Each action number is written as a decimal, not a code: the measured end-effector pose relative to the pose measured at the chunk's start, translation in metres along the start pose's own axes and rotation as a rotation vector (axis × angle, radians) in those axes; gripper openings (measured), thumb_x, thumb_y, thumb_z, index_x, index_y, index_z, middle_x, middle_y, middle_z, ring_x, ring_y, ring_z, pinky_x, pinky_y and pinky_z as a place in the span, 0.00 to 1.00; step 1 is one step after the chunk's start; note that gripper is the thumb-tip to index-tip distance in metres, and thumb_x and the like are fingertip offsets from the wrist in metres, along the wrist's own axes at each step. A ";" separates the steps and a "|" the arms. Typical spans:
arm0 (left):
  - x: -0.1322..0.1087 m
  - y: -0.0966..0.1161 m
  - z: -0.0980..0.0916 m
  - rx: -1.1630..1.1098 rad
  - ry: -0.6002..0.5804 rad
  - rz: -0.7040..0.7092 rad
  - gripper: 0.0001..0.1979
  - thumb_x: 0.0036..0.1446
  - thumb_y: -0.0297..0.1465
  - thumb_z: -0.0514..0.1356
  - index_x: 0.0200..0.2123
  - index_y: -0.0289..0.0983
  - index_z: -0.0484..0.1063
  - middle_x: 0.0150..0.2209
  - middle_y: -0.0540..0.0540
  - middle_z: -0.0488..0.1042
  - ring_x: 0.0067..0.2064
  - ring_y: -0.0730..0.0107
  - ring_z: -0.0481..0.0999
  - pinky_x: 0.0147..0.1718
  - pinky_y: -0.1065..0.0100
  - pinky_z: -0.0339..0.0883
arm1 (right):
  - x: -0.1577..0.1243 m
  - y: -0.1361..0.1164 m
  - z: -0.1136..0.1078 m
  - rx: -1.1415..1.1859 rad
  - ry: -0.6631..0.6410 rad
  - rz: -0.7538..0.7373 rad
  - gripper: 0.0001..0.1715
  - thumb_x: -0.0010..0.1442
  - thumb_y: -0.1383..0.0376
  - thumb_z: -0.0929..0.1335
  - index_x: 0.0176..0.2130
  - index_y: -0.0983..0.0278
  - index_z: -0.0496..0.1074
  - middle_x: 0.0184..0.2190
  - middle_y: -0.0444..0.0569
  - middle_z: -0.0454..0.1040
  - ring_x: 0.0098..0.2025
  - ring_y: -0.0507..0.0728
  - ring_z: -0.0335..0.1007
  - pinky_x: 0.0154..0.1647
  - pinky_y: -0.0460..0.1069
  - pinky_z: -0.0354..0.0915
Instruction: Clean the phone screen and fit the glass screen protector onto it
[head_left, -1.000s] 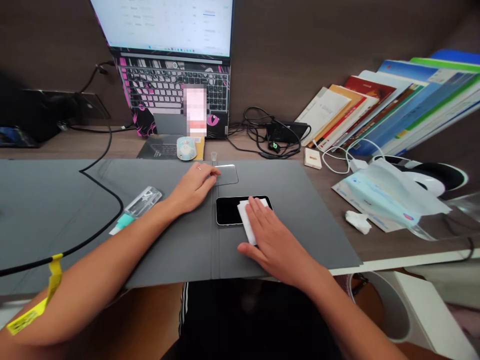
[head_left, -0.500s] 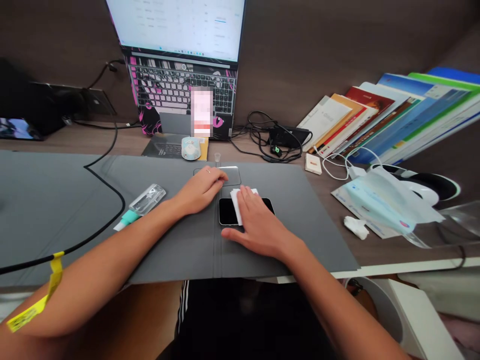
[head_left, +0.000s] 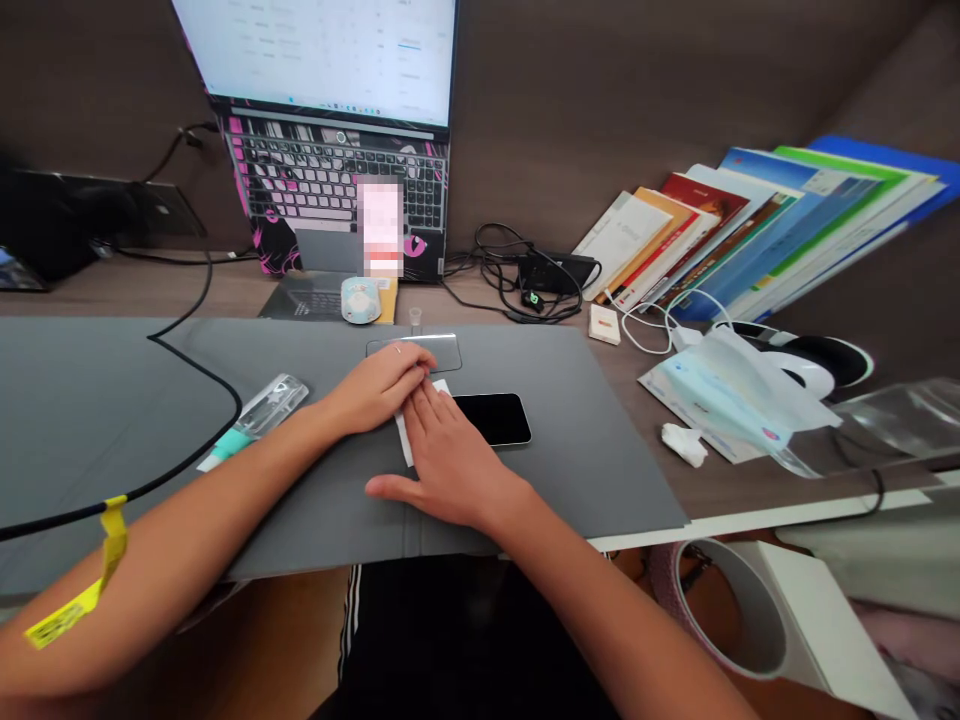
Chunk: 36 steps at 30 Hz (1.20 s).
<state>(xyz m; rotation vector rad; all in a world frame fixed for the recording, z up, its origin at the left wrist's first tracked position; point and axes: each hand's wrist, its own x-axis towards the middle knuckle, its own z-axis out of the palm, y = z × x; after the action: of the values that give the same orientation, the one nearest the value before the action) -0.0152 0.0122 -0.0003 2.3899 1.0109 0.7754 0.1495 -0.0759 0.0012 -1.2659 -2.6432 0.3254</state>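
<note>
On the grey desk mat (head_left: 570, 370) lies a smartphone (head_left: 504, 418), dark screen up. My right hand (head_left: 450, 450) presses flat on a folded white wipe (head_left: 405, 440), fingers together and thumb out. Wipe and hand cover the phone's left end. My left hand (head_left: 382, 380) rests palm down on the mat, its fingers loosely bent, holding nothing that I can see. Its thumb side meets the right fingertips. Partly behind it is a clear, dark-edged screen protector (head_left: 444, 352). By my left forearm lies a clear bottle (head_left: 276, 402) with a turquoise neck.
A laptop (head_left: 341, 190) stands at the back, with a mouse (head_left: 361, 300) in front. Black cables and a power adapter (head_left: 556, 272) lie beside leaning books (head_left: 795, 220). A face mask (head_left: 750, 390) and crumpled tissue (head_left: 684, 444) are right. A black cable (head_left: 225, 375) crosses the mat.
My right hand has slid left along the phone with the wipe, uncovering its right end and reaching my left hand. The whole view has shifted a little.
</note>
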 end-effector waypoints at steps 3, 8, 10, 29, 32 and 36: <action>-0.001 0.001 -0.001 -0.028 -0.056 -0.012 0.15 0.70 0.36 0.46 0.48 0.38 0.70 0.45 0.44 0.76 0.47 0.61 0.74 0.50 0.58 0.67 | -0.012 0.001 0.001 -0.008 -0.009 -0.046 0.63 0.65 0.34 0.53 0.71 0.85 0.43 0.73 0.73 0.38 0.76 0.70 0.28 0.75 0.63 0.38; -0.002 0.002 -0.001 0.002 -0.098 0.015 0.15 0.71 0.36 0.47 0.50 0.37 0.70 0.48 0.43 0.76 0.50 0.60 0.74 0.53 0.57 0.67 | -0.046 0.023 -0.008 -0.040 -0.050 0.021 0.60 0.66 0.35 0.54 0.72 0.82 0.46 0.74 0.71 0.40 0.76 0.69 0.30 0.75 0.63 0.39; -0.002 0.002 -0.001 0.017 -0.125 0.029 0.16 0.71 0.36 0.47 0.51 0.38 0.69 0.48 0.43 0.76 0.51 0.59 0.74 0.53 0.56 0.67 | -0.059 0.038 -0.015 -0.073 -0.065 0.098 0.58 0.67 0.36 0.54 0.72 0.81 0.47 0.74 0.70 0.40 0.76 0.69 0.31 0.75 0.64 0.41; 0.002 0.004 -0.003 0.074 -0.092 -0.015 0.11 0.67 0.32 0.47 0.43 0.39 0.69 0.42 0.44 0.77 0.44 0.59 0.75 0.45 0.58 0.67 | -0.023 0.049 -0.030 -0.103 -0.194 0.202 0.68 0.62 0.30 0.53 0.72 0.84 0.42 0.74 0.72 0.33 0.76 0.70 0.23 0.75 0.65 0.37; 0.003 0.003 -0.004 0.075 -0.041 -0.043 0.11 0.67 0.33 0.46 0.40 0.39 0.66 0.39 0.44 0.74 0.42 0.59 0.73 0.44 0.57 0.66 | -0.006 0.032 -0.023 -0.056 -0.192 0.142 0.69 0.61 0.30 0.54 0.71 0.86 0.41 0.73 0.73 0.32 0.75 0.71 0.22 0.75 0.65 0.35; 0.002 0.004 -0.005 0.062 -0.033 -0.055 0.10 0.67 0.34 0.46 0.39 0.40 0.65 0.38 0.45 0.73 0.40 0.60 0.72 0.42 0.58 0.65 | 0.004 0.014 -0.012 -0.010 -0.148 0.068 0.70 0.61 0.30 0.55 0.72 0.86 0.39 0.73 0.73 0.30 0.75 0.71 0.21 0.75 0.64 0.35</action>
<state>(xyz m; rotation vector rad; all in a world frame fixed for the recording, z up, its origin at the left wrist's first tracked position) -0.0149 0.0119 0.0068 2.4080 1.0973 0.6930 0.1605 -0.0627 0.0095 -1.3882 -2.7307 0.4331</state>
